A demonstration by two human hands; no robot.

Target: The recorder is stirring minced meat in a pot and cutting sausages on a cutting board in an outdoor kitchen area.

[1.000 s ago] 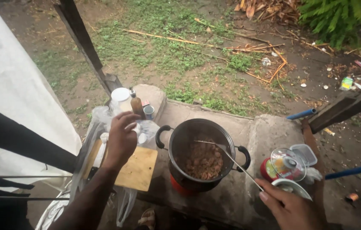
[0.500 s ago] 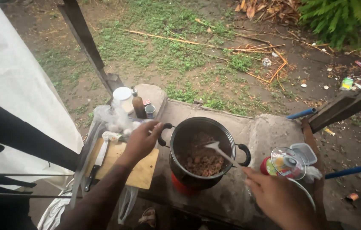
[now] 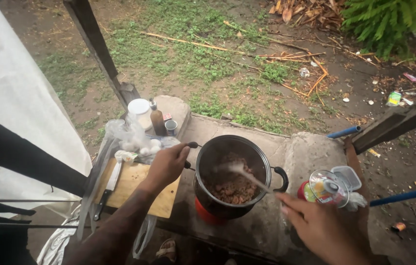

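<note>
A metal pot [image 3: 262,158] with brown chunky food [image 3: 231,186] sits on a red burner [image 3: 203,214] atop a concrete ledge. My left hand [image 3: 166,166] grips the pot's black left handle [image 3: 191,145]. My right hand [image 3: 316,226] holds the long handle of a metal spoon [image 3: 247,175], whose bowl is raised inside the pot above the food.
A wooden cutting board [image 3: 134,189] with a knife [image 3: 107,189] lies left of the pot. Behind it are a plastic bag of white pieces [image 3: 136,140], a brown bottle [image 3: 157,119], a small tin [image 3: 171,127] and a white-lidded jar [image 3: 140,110]. A glass lid [image 3: 329,188] and plastic container [image 3: 346,176] sit to the right.
My left hand moved from the items behind the cutting board to the pot's left handle. My right hand took the spoon's handle and lifted the spoon inside the pot.
</note>
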